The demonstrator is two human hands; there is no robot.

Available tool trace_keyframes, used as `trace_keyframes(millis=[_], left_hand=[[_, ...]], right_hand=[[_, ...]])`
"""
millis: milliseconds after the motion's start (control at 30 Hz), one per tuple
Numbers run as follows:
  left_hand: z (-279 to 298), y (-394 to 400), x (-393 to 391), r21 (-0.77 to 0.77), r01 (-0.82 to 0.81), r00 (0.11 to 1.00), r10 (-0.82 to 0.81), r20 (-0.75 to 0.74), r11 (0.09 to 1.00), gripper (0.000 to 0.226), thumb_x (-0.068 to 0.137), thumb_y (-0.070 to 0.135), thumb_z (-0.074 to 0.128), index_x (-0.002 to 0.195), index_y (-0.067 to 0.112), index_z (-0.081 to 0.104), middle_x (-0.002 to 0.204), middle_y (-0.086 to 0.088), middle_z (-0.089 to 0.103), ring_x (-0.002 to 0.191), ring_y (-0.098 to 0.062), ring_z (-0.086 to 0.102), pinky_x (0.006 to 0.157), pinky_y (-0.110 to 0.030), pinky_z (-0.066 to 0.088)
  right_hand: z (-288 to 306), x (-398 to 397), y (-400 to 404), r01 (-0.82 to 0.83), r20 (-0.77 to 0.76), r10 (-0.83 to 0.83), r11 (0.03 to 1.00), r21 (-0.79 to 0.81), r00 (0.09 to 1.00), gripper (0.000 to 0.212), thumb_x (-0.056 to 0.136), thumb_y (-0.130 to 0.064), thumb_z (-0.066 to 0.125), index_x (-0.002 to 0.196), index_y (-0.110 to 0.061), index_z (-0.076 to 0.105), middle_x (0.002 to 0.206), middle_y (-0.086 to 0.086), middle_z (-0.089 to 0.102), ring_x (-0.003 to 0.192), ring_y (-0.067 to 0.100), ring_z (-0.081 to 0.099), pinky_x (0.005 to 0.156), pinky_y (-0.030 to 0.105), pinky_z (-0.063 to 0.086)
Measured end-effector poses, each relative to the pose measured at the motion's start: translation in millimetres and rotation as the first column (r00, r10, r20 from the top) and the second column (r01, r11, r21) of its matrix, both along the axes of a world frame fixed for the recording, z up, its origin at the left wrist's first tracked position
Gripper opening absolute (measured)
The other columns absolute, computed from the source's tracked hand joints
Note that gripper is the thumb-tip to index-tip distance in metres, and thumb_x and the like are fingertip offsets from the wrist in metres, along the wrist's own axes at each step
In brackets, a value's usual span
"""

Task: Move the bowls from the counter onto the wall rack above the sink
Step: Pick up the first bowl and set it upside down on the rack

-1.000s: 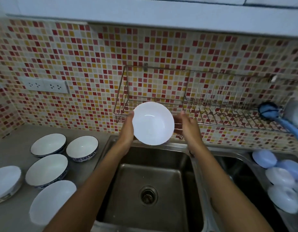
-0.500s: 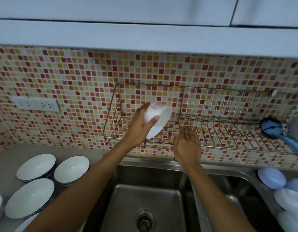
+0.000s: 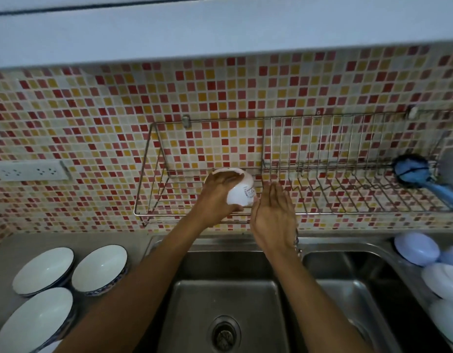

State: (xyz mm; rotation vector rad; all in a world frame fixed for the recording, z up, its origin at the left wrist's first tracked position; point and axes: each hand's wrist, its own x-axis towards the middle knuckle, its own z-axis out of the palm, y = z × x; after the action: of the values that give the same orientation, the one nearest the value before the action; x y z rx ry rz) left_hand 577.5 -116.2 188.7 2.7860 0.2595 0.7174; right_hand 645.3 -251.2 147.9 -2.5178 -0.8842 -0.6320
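Observation:
My left hand (image 3: 217, 197) grips a white bowl (image 3: 243, 193), turned on its side with its base toward me, inside the left section of the wire wall rack (image 3: 154, 174). Just right of the bowl my right hand (image 3: 272, 217) is held flat with fingers apart, holding nothing. Three white bowls with blue rims stand on the grey counter at the lower left: one (image 3: 43, 271), a second (image 3: 100, 267) beside it, a third (image 3: 34, 321) nearer me.
A double steel sink (image 3: 225, 301) lies below the rack. A blue brush (image 3: 418, 174) rests at the rack's right end. Pale round lids (image 3: 416, 248) are stacked right of the sink. A wall socket strip (image 3: 29, 170) sits on the tiles at left.
My left hand carried the bowl up from over the sink into the rack's left section and tipped it on its side. My right hand let go of the bowl and stays beside it.

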Motion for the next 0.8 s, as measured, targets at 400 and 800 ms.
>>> trace_keyframes(millis=[400, 800], left_hand=[[-9, 0, 3, -0.129, -0.006, 0.999, 0.000, -0.045, 0.992, 0.057, 0.082, 0.018, 0.070, 0.136, 0.016, 0.049, 0.144, -0.006, 0.045, 0.133, -0.024, 0.035, 0.112, -0.035, 0.023], [-23, -6, -22, -0.105, -0.102, 0.982, 0.117, 0.149, 0.989, 0.042, 0.089, 0.029, 0.053, 0.128, 0.014, 0.056, 0.133, -0.008, 0.054, 0.125, -0.026, 0.044, 0.105, -0.032, 0.033]], right_hand=[[-5, 3, 0, 0.006, 0.016, -0.006, 1.000, 0.022, 1.000, 0.052, 0.101, -0.029, 0.026, 0.131, 0.006, 0.051, 0.132, 0.024, 0.055, 0.129, 0.031, 0.050, 0.113, 0.042, 0.034], [-5, 3, -1, -0.003, 0.038, 0.002, 1.000, 0.011, 0.999, 0.053, 0.100, -0.030, 0.027, 0.129, 0.007, 0.053, 0.130, 0.024, 0.057, 0.127, 0.030, 0.052, 0.114, 0.042, 0.033]])
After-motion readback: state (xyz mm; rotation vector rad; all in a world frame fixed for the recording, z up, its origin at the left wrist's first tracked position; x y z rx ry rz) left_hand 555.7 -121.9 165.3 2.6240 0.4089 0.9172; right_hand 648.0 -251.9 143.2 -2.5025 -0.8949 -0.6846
